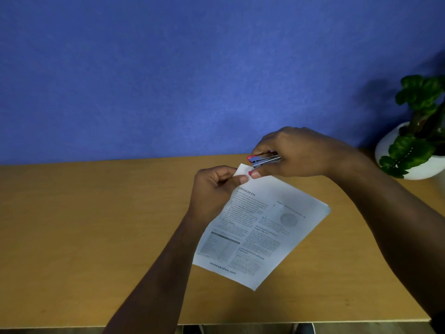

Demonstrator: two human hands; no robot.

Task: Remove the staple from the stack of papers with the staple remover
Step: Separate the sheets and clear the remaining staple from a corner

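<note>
Staple remover meeting the stapled corner

Left hand [216, 186] pinches the white printed paper stack [260, 227] above the tan bench [96, 225]; right hand [296, 153] grips the chrome-and-pink staple remover [265, 159] there. Next: hook and lever the unseen staple.

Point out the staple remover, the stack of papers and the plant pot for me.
staple remover [265, 159], head view, its metal body.
stack of papers [262, 237], head view, middle of the printed page.
plant pot [423, 168], head view, its white wall.

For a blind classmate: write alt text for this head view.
Two hands work at a paper stack's top corner: the left hand pinches the papers, the right hand holds a metal staple remover there. The desk is wooden, the wall blue, with a plant at right.
</note>
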